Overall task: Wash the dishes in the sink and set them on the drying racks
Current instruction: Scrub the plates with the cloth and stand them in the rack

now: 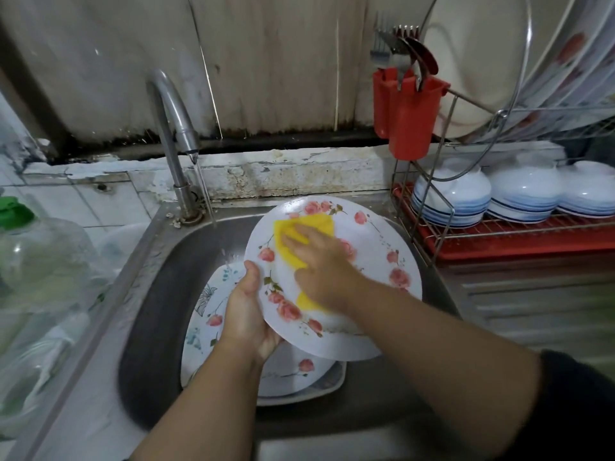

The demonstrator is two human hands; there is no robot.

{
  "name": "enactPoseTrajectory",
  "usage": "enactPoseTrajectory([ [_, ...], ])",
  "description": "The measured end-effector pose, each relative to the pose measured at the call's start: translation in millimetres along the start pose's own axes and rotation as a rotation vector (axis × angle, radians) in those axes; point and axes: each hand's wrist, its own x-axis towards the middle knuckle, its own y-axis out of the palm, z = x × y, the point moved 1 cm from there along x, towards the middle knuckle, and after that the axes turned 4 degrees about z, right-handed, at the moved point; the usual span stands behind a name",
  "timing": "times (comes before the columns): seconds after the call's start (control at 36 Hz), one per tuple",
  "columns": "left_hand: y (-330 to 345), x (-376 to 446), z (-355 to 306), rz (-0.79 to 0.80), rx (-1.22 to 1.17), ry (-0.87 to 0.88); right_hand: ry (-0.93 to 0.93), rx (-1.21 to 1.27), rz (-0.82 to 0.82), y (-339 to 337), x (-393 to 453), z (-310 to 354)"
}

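The left hand [248, 311] grips the rose plate [362, 261] by its near-left rim, tilted over the sink [159, 294]. The right hand [319, 264] presses a yellow cloth [299, 227] flat on its face; the drying rack [499, 234] lies beyond to the right, nearer that hand.

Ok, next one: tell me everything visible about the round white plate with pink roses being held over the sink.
The round white plate with pink roses looks glossy, like ceramic or melamine, with rose sprigs and green leaves ringing its rim. It is tilted over the steel sink, face toward the camera. The left hand grips its left edge, thumb on the face. The right hand presses a yellow cloth flat against its centre. More floral plates lie beneath it; tap water falls just to its left.
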Motion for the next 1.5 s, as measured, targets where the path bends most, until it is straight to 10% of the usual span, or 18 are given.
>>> enactPoseTrajectory([
  [0.17,0,-1,2,-0.048,-0.007,0.038,-0.258,-0.289,0.309,-6,-63,-48],
  [0.42,2,-3,-1,0.018,0.006,0.024,0.312,-0.399,0.025,-39,20,-46],
  [0.75,8,-1,-11,0.013,-0.072,0.087,-0.508,-0.572,0.601,-43,-50,-41],
  [1.0,31,-20,-16,-0.130,-0.064,0.105,-0.584,-0.677,0.142,-77,-84,-57],
  [1.17,82,-35,8,-0.155,-0.046,0.166,-0.236,-0.295,0.157,-57,-89,7],
  [1.39,89,-42,-47,-0.113,-0.002,0.113,-0.535,-0.381,0.163,-121,-108,-33],
  [1.5,116,-48,-23,-0.199,0.052,0.203,-0.351,-0.227,0.144,-104,-111,-14],
])
